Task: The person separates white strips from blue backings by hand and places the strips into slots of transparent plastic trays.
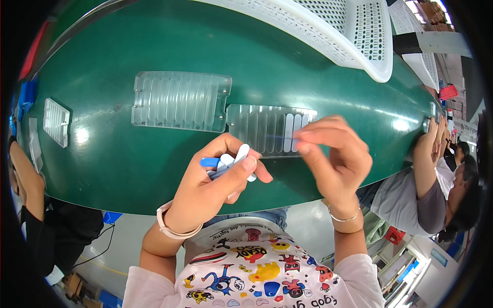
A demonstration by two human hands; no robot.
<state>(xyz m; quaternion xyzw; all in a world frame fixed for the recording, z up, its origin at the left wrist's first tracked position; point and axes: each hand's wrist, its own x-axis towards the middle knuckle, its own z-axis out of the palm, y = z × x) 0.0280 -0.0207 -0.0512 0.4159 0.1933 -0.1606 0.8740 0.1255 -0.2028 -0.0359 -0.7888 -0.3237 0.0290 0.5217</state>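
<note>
At frame centre, my left hand (213, 182) grips a bundle of white and blue sticks (231, 161); my right hand (336, 154) pinches a thin blue strip (282, 137) over the ribbed clear tray (257, 128), partly filled. A second clear tray (179, 100) lies upper left on the green tabletop (128, 164), a white perforated basket (339, 31) at top.

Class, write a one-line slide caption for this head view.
Left hand grips white and blue sticks; right hand pinches above a ribbed clear tray.
</note>
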